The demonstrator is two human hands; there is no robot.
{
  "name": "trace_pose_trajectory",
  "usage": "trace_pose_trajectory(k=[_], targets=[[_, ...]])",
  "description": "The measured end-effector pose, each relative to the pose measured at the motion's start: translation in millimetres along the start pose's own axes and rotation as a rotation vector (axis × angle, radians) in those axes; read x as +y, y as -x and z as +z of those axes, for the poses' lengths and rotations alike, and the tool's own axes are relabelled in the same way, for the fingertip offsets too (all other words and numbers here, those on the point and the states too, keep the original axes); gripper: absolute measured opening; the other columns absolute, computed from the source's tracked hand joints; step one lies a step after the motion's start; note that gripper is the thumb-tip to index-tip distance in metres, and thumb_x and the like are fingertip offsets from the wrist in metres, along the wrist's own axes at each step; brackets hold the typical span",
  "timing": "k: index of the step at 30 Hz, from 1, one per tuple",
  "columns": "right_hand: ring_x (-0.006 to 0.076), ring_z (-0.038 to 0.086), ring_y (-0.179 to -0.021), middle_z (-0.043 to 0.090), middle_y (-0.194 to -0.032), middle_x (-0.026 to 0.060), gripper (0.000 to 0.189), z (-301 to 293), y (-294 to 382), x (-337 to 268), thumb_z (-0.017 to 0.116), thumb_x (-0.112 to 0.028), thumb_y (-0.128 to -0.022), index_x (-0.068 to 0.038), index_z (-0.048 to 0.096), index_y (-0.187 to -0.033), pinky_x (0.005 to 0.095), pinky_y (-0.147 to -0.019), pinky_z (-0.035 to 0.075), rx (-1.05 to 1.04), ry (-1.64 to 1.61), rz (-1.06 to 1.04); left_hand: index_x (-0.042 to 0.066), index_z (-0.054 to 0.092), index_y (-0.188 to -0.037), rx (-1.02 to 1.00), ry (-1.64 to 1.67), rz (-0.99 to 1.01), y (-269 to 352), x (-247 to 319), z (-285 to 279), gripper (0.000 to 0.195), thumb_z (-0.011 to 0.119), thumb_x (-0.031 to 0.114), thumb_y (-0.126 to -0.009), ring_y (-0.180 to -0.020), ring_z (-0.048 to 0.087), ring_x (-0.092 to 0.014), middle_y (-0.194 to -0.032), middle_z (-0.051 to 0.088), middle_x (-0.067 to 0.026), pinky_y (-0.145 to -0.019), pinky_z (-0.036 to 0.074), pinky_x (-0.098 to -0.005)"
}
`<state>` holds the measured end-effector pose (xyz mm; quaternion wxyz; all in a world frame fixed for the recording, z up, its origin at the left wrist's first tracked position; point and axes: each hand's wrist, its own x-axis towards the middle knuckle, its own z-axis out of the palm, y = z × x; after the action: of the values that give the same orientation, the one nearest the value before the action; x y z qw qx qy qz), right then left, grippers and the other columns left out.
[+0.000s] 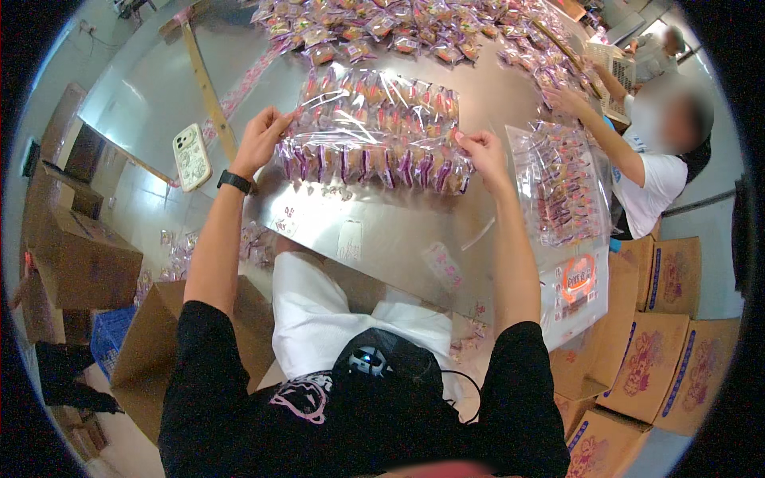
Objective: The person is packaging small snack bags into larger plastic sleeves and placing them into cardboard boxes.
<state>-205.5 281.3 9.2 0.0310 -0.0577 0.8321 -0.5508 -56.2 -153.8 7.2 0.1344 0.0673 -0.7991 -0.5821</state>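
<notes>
A clear plastic bag [370, 122] lies in front of me on the metal table [394, 233], with individually wrapped pastries packed upright in rows inside it. My left hand [263, 136] pinches the bag's left edge between thumb and fingers. At the opposite edge, my right hand [483, 156] grips the film the same way. Along the near side, purple wrapper seams [364, 165] show through the shiny film. Glare hides part of the contents. Beyond the bag spreads a heap of loose wrapped pastries [382, 27].
A second filled bag [565, 185] lies to the right, above a flat printed bag [577, 287]. On the left are a phone [192, 156] and a wooden strip [209, 89]. A co-worker [648, 173] reaches in at right. Cardboard boxes [648, 364] stand at right; an open carton [155, 346] is at left.
</notes>
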Motion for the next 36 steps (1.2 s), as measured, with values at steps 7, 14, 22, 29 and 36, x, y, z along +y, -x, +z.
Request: trace_pose_trajectory(k=[7, 14, 22, 29, 36], targets=[[0.0088, 0.057, -0.06, 0.066, -0.073, -0.0003, 0.032, -2.9, 16.9, -8.7, 0.089, -0.03, -0.082, -0.009, 0.065, -0.081, 0.0254, -0.053, 0.044, -0.096, -0.242, 0.286, 0.008, 0.061, -0.084, 0.04, 0.237, -0.091, 7.4, -18.8, -3.1, 0.026, 0.068, 0.025, -0.102, -0.071, 0.046, -0.004, -0.082, 0.062, 0.0039, -0.065, 0.037, -0.0232], [0.0088, 0.061, -0.059, 0.066, -0.073, -0.0009, 0.029, -15.8, 2.3, 23.6, 0.089, -0.026, -0.083, -0.009, 0.065, -0.085, 0.0223, -0.049, 0.042, -0.093, -0.284, 0.319, 0.003, 0.064, -0.082, 0.068, 0.228, -0.086, 9.6, -11.5, 8.2, 0.021, 0.072, 0.015, -0.097, -0.098, 0.061, -0.012, -0.082, 0.064, -0.0001, -0.083, 0.045, -0.0244], [0.0111, 0.067, -0.082, 0.071, -0.091, 0.0004, 0.014, -36.3, -1.1, 27.2, 0.077, -0.021, -0.096, -0.012, 0.066, -0.093, 0.0241, -0.065, 0.051, -0.319, -0.541, 0.234, 0.005, 0.06, -0.079, 0.036, 0.318, -0.15, 13.8, -8.1, 5.2, 0.021, 0.07, 0.009, -0.098, -0.126, 0.064, -0.023, -0.081, 0.064, -0.0023, -0.09, 0.044, -0.0261], [0.0156, 0.064, -0.098, 0.071, -0.106, 0.0048, 0.014, -54.3, 9.5, 16.9, 0.068, -0.02, -0.102, -0.008, 0.067, -0.11, 0.0302, -0.087, 0.05, -0.568, -0.848, 0.06, 0.006, 0.06, -0.079, 0.048, 0.271, -0.189, 13.0, -9.6, 0.0, 0.022, 0.07, 0.01, -0.098, -0.126, 0.063, -0.02, -0.082, 0.065, -0.0033, -0.088, 0.044, -0.0259], [0.0124, 0.06, -0.086, 0.072, -0.101, 0.0044, 0.009, -77.8, 1.3, 13.7, 0.065, -0.016, -0.103, -0.008, 0.065, -0.106, 0.0297, -0.08, 0.048, -0.625, -0.7, 0.123, 0.006, 0.06, -0.08, 0.038, 0.296, -0.166, 13.3, -0.7, 4.6, 0.022, 0.069, 0.011, -0.099, -0.129, 0.061, -0.02, -0.087, 0.067, -0.0042, -0.085, 0.043, -0.0244]])
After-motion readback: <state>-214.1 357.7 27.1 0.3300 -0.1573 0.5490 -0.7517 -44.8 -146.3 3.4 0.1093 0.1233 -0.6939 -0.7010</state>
